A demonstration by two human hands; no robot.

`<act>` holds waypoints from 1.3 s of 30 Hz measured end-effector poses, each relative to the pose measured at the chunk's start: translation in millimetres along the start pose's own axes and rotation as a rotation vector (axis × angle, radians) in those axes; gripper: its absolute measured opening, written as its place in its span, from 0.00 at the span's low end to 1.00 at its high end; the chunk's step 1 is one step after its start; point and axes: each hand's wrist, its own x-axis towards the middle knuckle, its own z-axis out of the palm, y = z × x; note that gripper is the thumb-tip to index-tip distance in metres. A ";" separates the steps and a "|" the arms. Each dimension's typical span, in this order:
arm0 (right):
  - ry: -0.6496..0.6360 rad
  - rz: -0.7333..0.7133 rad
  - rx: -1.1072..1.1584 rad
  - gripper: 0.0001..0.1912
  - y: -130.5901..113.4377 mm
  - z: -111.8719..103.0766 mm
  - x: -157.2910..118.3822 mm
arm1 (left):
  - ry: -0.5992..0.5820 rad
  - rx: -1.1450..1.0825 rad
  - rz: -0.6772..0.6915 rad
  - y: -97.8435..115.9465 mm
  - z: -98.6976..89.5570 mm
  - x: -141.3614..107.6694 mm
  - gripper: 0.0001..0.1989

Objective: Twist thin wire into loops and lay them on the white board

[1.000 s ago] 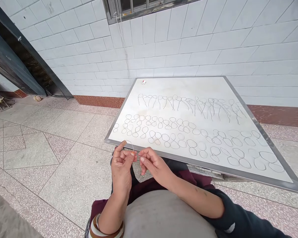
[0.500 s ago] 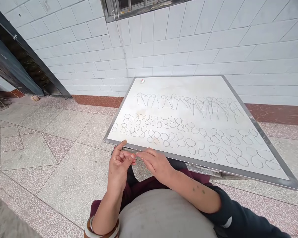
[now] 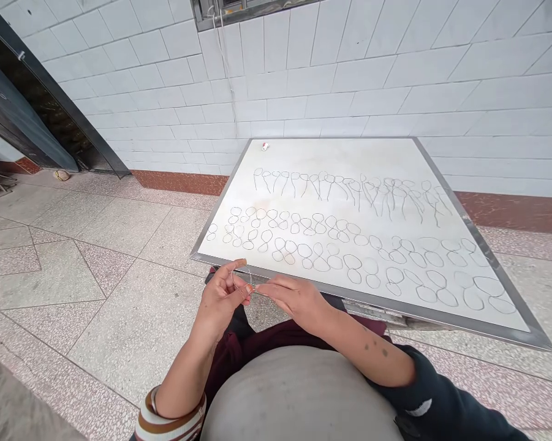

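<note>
In front of my lap, my left hand (image 3: 219, 301) pinches a thin wire loop (image 3: 250, 275) between thumb and fingers, its index finger stretched up along the loop. My right hand (image 3: 299, 301) meets it from the right, fingertips pressed together on the wire close to my left thumb. The wire's ends are too fine to make out. Just beyond both hands lies a white board (image 3: 340, 153) with a grey metal edge. On it rest rows of thin wire figure-eights (image 3: 353, 269) and, farther back, a row of single wire loops with long tails (image 3: 295, 184).
A small white and red object (image 3: 265, 147) sits at the board's far left corner. Behind stands a white tiled wall (image 3: 303, 92) with hanging cords (image 3: 230, 73). An open dark doorway (image 3: 41, 104) is at the left, above a stone-tiled floor (image 3: 119, 312).
The wire loop between my hands looks rounder and has shifted slightly right. My left index finger has moved right with it, and my right hand stays at the wire.
</note>
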 end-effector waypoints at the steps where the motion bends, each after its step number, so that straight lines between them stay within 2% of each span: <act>1: 0.024 -0.003 0.012 0.14 0.1 0.8 -0.2 | -0.009 0.003 -0.011 1.1 0.0 -0.8 0.27; 7: 0.043 0.005 0.022 0.10 -1.0 0.5 0.2 | -0.014 0.002 -0.019 4.5 1.3 -5.0 0.26; 15: 0.024 0.006 0.027 0.09 -0.6 -2.9 -2.1 | -0.084 0.059 -0.038 2.9 0.9 -3.4 0.32; 21: -0.058 -0.034 0.017 0.13 1.9 -9.2 -3.5 | -0.117 0.107 -0.069 1.2 1.1 -5.3 0.33; 26: -0.172 -0.101 -0.027 0.17 1.1 -16.5 -0.5 | -0.075 0.177 0.005 -6.7 2.9 -6.7 0.29; 28: -0.188 -0.081 -0.015 0.16 1.5 -18.6 -0.8 | -0.070 0.186 0.007 -8.1 1.0 -6.1 0.29; 34: -0.099 0.030 0.098 0.13 6.4 -19.9 -7.6 | -0.066 0.204 -0.003 -6.3 -9.2 -5.6 0.27; 39: -0.108 0.085 0.124 0.11 5.4 -22.1 -3.9 | -0.051 0.175 -0.009 -1.8 -6.6 -6.5 0.27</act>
